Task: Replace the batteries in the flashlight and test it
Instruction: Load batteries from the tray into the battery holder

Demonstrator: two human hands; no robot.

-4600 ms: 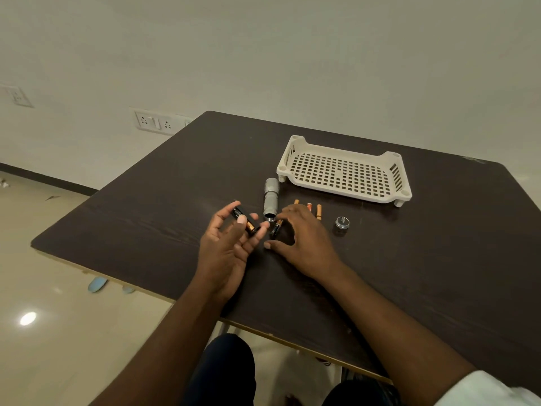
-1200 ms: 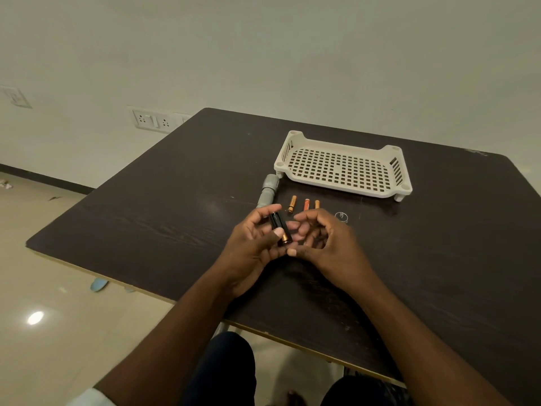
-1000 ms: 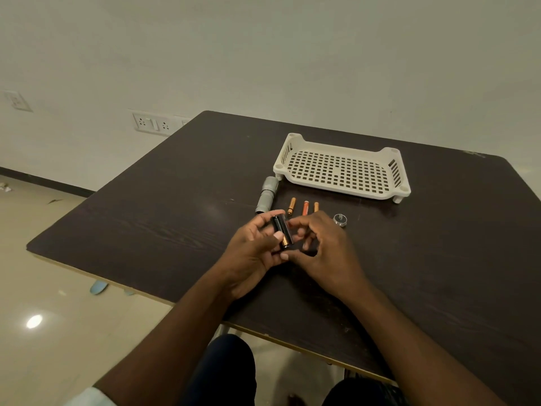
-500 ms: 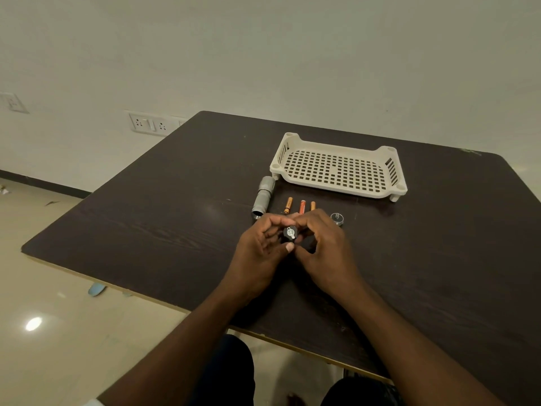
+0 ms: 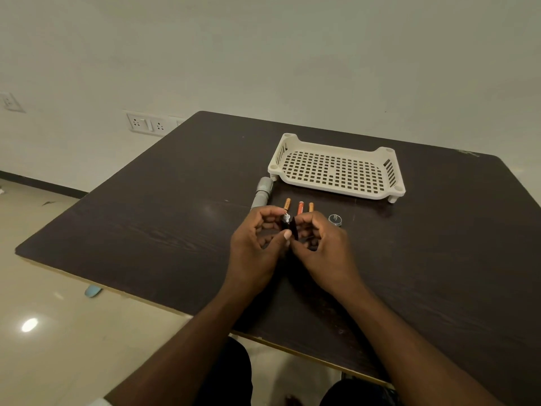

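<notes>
We hold the black battery holder (image 5: 289, 227) above the near middle of the table (image 5: 146, 230), the left hand (image 5: 254, 244) and right hand (image 5: 322, 244) both pinching it. The flashlight body (image 5: 261, 194) lies to the far left, three loose batteries (image 5: 300, 207) and the tail cap (image 5: 335, 219) just beyond our fingers. We judge loading the holder to be in hand; next, it must slide into the body.
</notes>
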